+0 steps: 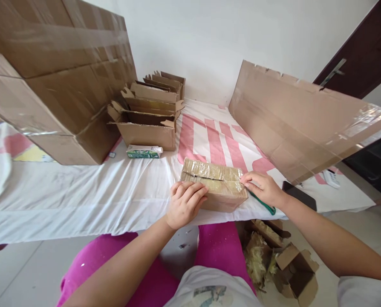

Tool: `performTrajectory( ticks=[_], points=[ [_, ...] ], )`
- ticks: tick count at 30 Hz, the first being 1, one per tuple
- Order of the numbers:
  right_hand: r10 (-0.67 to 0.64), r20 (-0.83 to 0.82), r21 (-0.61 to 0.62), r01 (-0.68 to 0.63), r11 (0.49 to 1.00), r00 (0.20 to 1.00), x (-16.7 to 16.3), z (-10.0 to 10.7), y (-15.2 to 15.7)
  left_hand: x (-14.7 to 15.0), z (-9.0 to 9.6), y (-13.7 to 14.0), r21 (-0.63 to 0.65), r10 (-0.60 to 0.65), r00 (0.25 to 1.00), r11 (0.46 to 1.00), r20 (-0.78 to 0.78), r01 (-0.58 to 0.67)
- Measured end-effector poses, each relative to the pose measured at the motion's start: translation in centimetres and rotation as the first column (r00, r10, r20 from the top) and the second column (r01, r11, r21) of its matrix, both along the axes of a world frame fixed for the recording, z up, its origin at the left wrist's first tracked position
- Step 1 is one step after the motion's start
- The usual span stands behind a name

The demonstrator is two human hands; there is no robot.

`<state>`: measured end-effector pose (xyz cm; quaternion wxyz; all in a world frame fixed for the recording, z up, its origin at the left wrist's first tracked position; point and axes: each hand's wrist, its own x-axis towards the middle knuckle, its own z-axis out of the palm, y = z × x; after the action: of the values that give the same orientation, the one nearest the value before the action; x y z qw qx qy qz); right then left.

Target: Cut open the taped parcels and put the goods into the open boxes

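A small cardboard box (222, 187) with shiny clear packing tape (211, 169) over its top lies near the table's front edge. An open slit runs along the top. My left hand (187, 202) holds the box's front left side, fingers curled over the upper edge. At the right end, my right hand (261, 186) pinches the tape at the top corner; the fingertips partly hide what is between them. Just beneath that hand lies a green-handled tool (263, 203), its other end hidden. A dark flat phone-like object (301, 195) is beside my right wrist.
Several open cardboard boxes (145, 134) stand in a row at the back, behind a green-and-white carton (145, 152). Large taped cardboard (78, 85) rises left; a cardboard panel (299, 123) stands right. Torn boxes (294, 273) lie on the floor. White cloth (82, 192) covers the table.
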<state>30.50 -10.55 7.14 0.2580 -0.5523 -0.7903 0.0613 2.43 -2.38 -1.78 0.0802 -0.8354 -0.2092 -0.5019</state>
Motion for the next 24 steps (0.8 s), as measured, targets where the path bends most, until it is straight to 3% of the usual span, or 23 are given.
performTrajectory(
  ticks=[4, 13, 16, 20, 24],
  points=[
    [-0.181, -0.107, -0.071, 0.174, 0.982, 0.978, -1.2, -0.3, 1.0, 0.1, 0.0, -0.1, 0.004, 0.005, 1.0, 1.0, 0.006, -0.005],
    [-0.269, -0.113, 0.083, 0.279, 0.957, 0.956, -2.4, -0.5, 2.1, 0.3, 0.2, -0.1, -0.015, 0.015, 1.0, 1.0, 0.014, -0.014],
    [-0.219, -0.135, 0.006, 0.222, 0.975, 0.966, -1.7, -0.3, 2.0, 0.3, 0.2, -0.2, -0.006, 0.021, 1.0, 1.0, 0.012, -0.021],
    [-0.037, -0.18, -0.172, 0.005, 0.985, 0.983, -0.3, 0.4, 1.1, 0.3, 0.3, -0.2, 0.01, 0.015, 1.0, 1.0, 0.018, -0.015],
    [0.09, -0.168, -0.215, -0.125, 0.968, 0.982, 0.4, 0.9, 0.3, 0.3, 0.3, -0.2, 0.007, 0.011, 1.0, 1.0, 0.015, -0.011]
  ],
)
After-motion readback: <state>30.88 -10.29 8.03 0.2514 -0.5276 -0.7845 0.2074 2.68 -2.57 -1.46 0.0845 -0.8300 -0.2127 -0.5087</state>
